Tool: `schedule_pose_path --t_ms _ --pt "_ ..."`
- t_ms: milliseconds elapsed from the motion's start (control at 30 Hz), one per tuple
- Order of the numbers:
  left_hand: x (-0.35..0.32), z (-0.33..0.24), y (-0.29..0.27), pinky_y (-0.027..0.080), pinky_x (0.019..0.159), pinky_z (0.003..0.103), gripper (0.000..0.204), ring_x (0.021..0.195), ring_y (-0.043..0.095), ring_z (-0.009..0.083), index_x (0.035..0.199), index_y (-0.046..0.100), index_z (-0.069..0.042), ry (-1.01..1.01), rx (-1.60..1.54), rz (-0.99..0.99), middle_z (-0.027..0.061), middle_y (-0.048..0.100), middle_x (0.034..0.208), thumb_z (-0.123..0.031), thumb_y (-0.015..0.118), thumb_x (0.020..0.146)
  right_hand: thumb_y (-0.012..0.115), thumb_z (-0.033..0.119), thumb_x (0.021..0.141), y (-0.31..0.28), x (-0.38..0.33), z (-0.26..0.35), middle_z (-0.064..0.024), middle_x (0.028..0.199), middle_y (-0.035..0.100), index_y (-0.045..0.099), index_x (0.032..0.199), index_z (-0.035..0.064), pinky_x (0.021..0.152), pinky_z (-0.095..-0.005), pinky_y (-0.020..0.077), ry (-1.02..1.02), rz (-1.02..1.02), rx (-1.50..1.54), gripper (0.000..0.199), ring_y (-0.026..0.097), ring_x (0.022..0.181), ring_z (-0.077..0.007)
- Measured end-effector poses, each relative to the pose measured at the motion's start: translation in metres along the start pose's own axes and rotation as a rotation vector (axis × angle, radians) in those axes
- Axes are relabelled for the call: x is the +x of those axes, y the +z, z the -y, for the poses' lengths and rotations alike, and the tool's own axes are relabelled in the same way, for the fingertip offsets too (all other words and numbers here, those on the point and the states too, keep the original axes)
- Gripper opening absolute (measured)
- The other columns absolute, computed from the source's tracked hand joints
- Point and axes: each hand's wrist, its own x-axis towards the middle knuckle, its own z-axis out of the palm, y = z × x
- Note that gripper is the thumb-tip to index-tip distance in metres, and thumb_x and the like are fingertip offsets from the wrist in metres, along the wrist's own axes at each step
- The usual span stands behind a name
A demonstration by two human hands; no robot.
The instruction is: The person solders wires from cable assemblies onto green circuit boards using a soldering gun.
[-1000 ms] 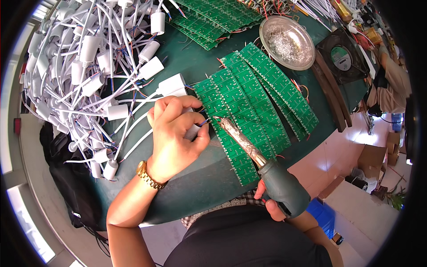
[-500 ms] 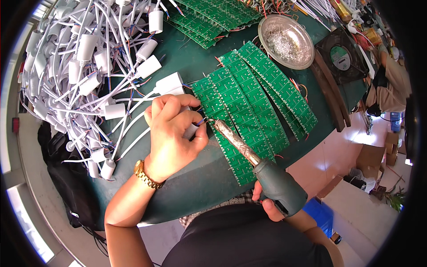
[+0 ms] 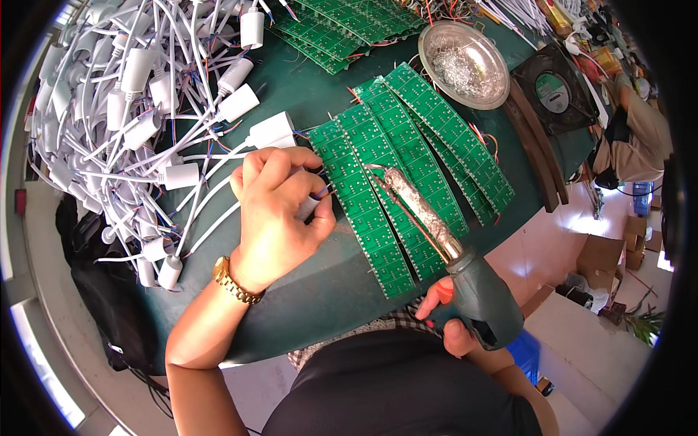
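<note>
Since the earlier frames the soldering iron (image 3: pixel 422 214) has swung a little further over the boards, its tip now lying above the middle green strip rather than at the near-left corner, while the left hand has hardly shifted.

The right hand (image 3: pixel 454 320) is closed around the iron's dark green handle at the table's near edge, fingers wrapped under it and a thumb showing on the left side. From that fist the foil-wrapped barrel runs up and to the left, ending in a bare tip over the circuit boards.

The left hand (image 3: pixel 280 214) is curled shut, pinching a small white connector (image 3: pixel 309 207) with thin coloured wires against the left edge of the nearest circuit board (image 3: pixel 360 211). A gold wristwatch (image 3: pixel 234 280) sits on that wrist.

The boards are long green strips dotted with solder pads, fanned side by side and overlapping on the dark green table (image 3: pixel 291 109). More green boards (image 3: pixel 342 29) are stacked at the far edge. Left of the left hand lies a big tangle of white cables with white plug housings (image 3: pixel 123 109), one white block just beyond the knuckles. Beyond the fanned strips stands a round metal dish (image 3: pixel 465 65) of silvery scraps, and to its right a square black fan (image 3: pixel 560 87). Cardboard boxes (image 3: pixel 603 254) stand on the floor at right.
</note>
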Motion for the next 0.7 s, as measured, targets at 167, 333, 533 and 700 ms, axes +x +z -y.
schedule_pose_path --t_ms 167,333,533,700 --pt "0.001 0.000 0.001 0.035 0.089 0.040 0.021 0.099 0.050 0.0260 0.076 0.060 -0.010 0.010 -0.018 -0.016 0.0009 0.062 0.103 0.000 0.071 0.060 0.059 0.048 0.091 0.008 -0.009 -0.011 -0.0164 0.080 0.061 0.040 0.129 0.0030 0.056 -0.0300 0.0510 0.074 -0.211 0.058 0.062 0.061 0.064 -0.0206" --pt "-0.001 0.003 0.000 0.034 0.088 0.039 0.018 0.098 0.050 0.0255 0.076 0.060 -0.011 0.031 0.005 -0.025 0.0003 0.061 0.104 -0.005 0.071 0.062 0.057 0.046 0.092 0.017 0.003 -0.008 -0.0164 0.079 0.060 0.041 0.128 0.0016 0.055 -0.0280 0.0488 0.063 -0.266 0.158 0.059 0.061 0.062 -0.0201" --pt "-0.005 0.001 -0.003 0.033 0.088 0.042 0.031 0.104 0.049 0.0282 0.091 0.054 -0.010 0.039 -0.108 -0.006 0.0054 0.057 0.113 -0.004 0.070 0.066 0.057 0.047 0.092 0.021 -0.003 -0.010 -0.0162 0.079 0.059 0.043 0.127 0.0009 0.054 -0.0271 0.0474 0.076 -0.291 0.164 0.060 0.060 0.061 -0.0194" --pt "-0.005 0.002 -0.005 0.036 0.088 0.038 0.016 0.099 0.052 0.0268 0.080 0.059 -0.010 0.055 -0.093 -0.007 0.0069 0.061 0.111 -0.002 0.067 0.068 0.060 0.050 0.090 0.019 -0.003 -0.014 -0.0157 0.079 0.059 0.043 0.128 0.0028 0.055 -0.0283 0.0483 0.094 -0.300 0.184 0.063 0.060 0.062 -0.0196"
